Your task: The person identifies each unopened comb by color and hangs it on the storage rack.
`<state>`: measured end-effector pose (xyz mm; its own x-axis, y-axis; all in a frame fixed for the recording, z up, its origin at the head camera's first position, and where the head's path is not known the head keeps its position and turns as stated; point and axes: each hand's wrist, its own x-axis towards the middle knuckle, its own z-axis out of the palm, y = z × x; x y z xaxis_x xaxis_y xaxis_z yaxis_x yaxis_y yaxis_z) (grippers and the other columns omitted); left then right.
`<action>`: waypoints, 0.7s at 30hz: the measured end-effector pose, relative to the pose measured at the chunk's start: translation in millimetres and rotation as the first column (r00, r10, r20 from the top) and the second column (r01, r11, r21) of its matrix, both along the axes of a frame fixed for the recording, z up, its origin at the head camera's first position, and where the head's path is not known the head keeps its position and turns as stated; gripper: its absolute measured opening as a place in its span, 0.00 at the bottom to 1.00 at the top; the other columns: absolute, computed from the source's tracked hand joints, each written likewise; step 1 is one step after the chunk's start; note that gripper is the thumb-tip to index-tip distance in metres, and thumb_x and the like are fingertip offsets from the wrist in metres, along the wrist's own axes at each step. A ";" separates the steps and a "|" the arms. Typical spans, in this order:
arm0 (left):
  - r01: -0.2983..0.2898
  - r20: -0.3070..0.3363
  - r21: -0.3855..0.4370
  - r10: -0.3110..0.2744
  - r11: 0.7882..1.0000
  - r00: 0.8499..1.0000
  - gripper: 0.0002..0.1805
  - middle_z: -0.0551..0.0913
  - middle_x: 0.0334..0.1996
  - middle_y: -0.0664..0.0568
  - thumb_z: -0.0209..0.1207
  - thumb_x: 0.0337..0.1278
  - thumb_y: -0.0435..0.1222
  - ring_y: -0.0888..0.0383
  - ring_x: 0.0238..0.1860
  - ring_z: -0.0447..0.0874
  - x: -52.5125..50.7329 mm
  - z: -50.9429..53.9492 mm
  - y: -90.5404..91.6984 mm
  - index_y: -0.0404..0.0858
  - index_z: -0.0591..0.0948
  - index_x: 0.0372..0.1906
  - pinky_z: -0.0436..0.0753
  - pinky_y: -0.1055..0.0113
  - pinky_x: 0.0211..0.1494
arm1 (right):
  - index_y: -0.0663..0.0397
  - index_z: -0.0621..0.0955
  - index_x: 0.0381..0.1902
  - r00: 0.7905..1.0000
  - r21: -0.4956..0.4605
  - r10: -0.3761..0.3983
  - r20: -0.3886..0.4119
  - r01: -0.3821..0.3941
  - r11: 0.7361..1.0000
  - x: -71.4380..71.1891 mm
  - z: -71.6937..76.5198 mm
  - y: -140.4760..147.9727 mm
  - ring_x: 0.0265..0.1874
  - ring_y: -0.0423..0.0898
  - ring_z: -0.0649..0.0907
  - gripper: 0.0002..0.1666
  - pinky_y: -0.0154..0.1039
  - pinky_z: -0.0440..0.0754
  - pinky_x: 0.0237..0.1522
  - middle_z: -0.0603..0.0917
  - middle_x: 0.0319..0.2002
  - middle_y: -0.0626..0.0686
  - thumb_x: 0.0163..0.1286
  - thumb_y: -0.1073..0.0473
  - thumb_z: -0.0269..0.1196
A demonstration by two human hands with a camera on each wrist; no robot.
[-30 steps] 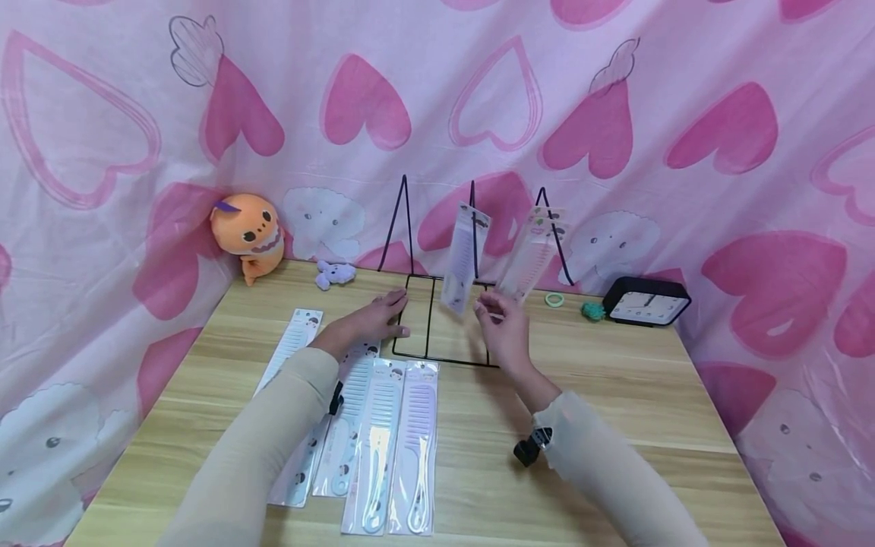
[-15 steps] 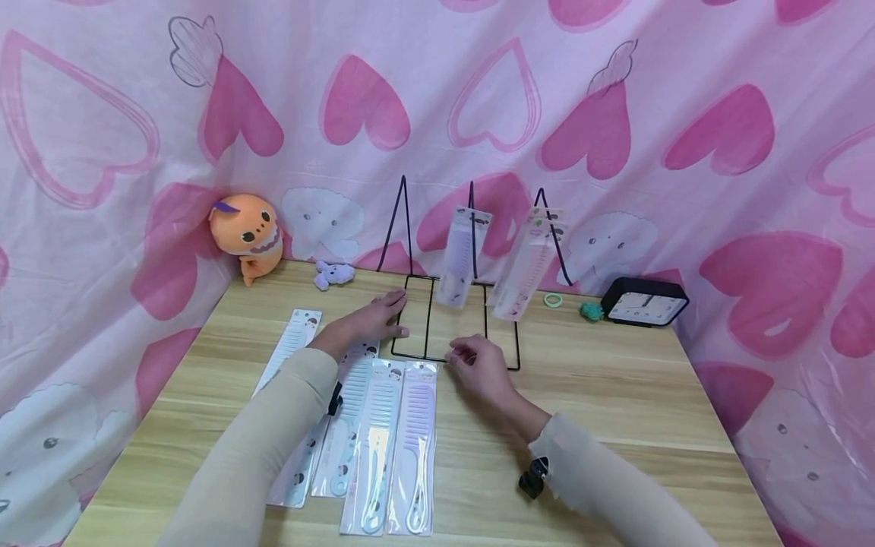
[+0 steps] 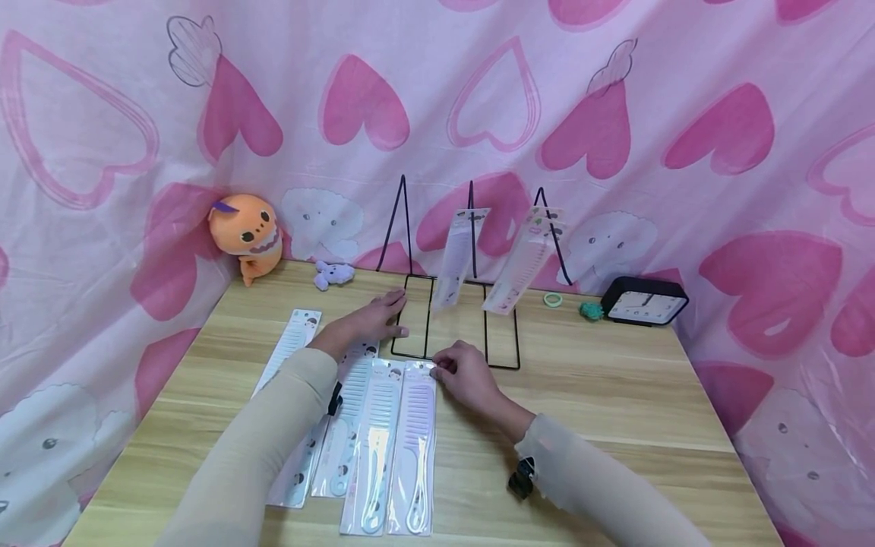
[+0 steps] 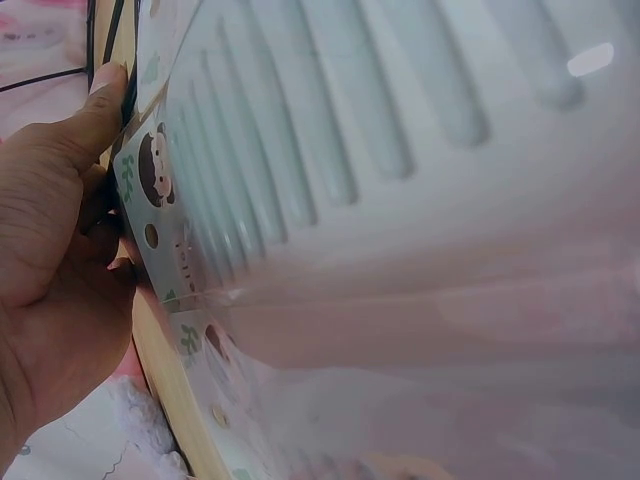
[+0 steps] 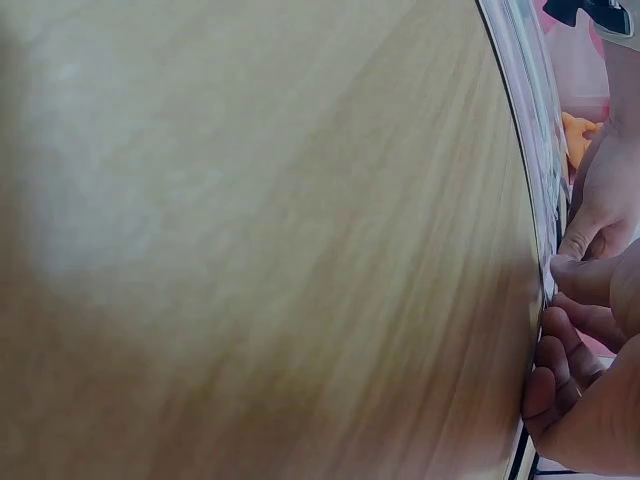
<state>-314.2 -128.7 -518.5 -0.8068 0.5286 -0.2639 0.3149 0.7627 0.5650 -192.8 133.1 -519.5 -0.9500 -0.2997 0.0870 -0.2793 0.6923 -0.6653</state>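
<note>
In the head view my left hand rests on the left side of a black wire display rack, thumb and fingers spread over its base wire. My right hand pinches the top corner of a packaged purple comb, which lies flat on the table. The thumb meets the package edge in the right wrist view. Left of it lie several packaged light blue combs, partly under my left arm. A packaged comb hangs from the rack's middle hook, and packaged pink combs hang from the right hook.
An orange plush toy and a small purple toy sit at the back left. At the back right are a green ring, a teal scrunched object and a black clock. A heart-patterned curtain surrounds the table.
My right hand has come away from the comb on the middle hook, moved down and left, and reached the purple comb's package. The hanging combs have swung. My left hand stays put.
</note>
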 end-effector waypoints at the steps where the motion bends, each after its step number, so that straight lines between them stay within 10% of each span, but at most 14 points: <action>1: -0.001 0.006 -0.004 0.001 1.000 1.000 0.52 0.37 0.93 0.44 0.60 0.82 0.57 0.36 0.93 0.33 2.1 3.1 0.8 0.38 0.49 0.91 0.44 0.38 0.94 | 0.55 0.94 0.46 1.000 0.013 0.003 -0.008 -0.003 1.000 0.0 0.6 -0.8 0.36 0.40 0.80 0.07 0.33 0.81 0.41 0.85 0.37 0.48 0.71 0.63 0.78; 9: -0.003 0.007 -0.002 0.003 1.000 1.000 0.51 0.37 0.93 0.44 0.60 0.83 0.56 0.36 0.93 0.33 8.0 9.9 2.7 0.37 0.49 0.91 0.44 0.39 0.94 | 0.58 0.91 0.42 1.000 0.049 0.015 -0.025 -0.013 0.999 -2.2 -2.2 -3.4 0.39 0.47 0.78 0.06 0.40 0.76 0.45 0.83 0.36 0.51 0.68 0.66 0.76; 16: 0.003 -0.009 0.018 -0.002 1.000 1.000 0.53 0.37 0.94 0.45 0.60 0.81 0.60 0.38 0.93 0.34 1.1 -2.8 -1.1 0.39 0.49 0.91 0.44 0.42 0.95 | 0.44 0.87 0.38 0.996 0.039 -0.011 -0.083 0.014 0.999 -22.2 -50.3 3.9 0.38 0.41 0.77 0.09 0.36 0.75 0.43 0.81 0.35 0.42 0.65 0.60 0.78; 21: 0.001 -0.019 0.019 0.000 1.000 1.000 0.54 0.38 0.93 0.44 0.60 0.80 0.61 0.37 0.93 0.35 -2.6 -8.2 -1.9 0.39 0.49 0.91 0.44 0.39 0.94 | 0.45 0.86 0.40 0.998 0.037 -0.013 -0.068 0.016 0.999 -21.8 -49.5 3.6 0.37 0.40 0.80 0.10 0.38 0.80 0.45 0.85 0.35 0.43 0.66 0.60 0.78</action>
<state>-316.8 -130.6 -526.7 -0.8112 0.5338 -0.2388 0.3260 0.7518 0.5732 -214.6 136.7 -569.0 -0.9467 -0.2901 0.1399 -0.3123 0.7206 -0.6190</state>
